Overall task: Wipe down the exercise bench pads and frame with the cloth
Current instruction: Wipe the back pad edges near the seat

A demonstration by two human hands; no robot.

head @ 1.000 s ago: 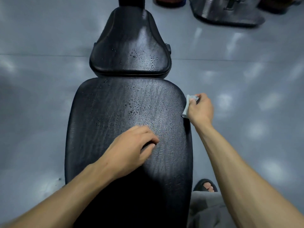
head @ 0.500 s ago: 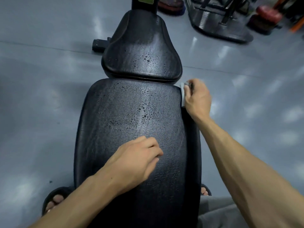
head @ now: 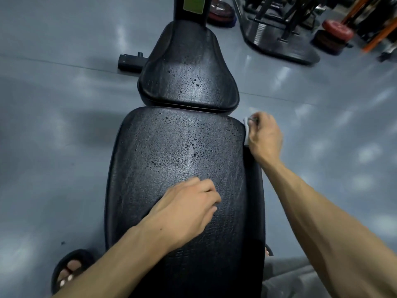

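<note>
Right grip (head: 265, 136) is curled around the pale cloth (head: 247, 131), pressing it against the right side edge of the long back pad (head: 178, 151), just below that pad's far corner. Only a thin strip of cloth shows between the hand and the pad. Left grip (head: 189, 208) rests on top of the same pad near its middle, fingers bent with the tips on the black cracked vinyl, holding nothing.

Water droplets bead across the far half of the long pad and on the smaller seat pad (head: 189, 72), which sits just beyond it with a narrow seam between them. A black frame post (head: 191, 7) with a green label rises behind the seat, and a frame foot (head: 131, 61) sticks out to the left.

Grey glossy floor (head: 53, 136) lies open on both sides of the bench. Weight plates (head: 337, 31) and a dark machine base (head: 279, 46) stand well apart at the upper right. A sandalled foot (head: 68, 269) stands on the floor at the lower left.
</note>
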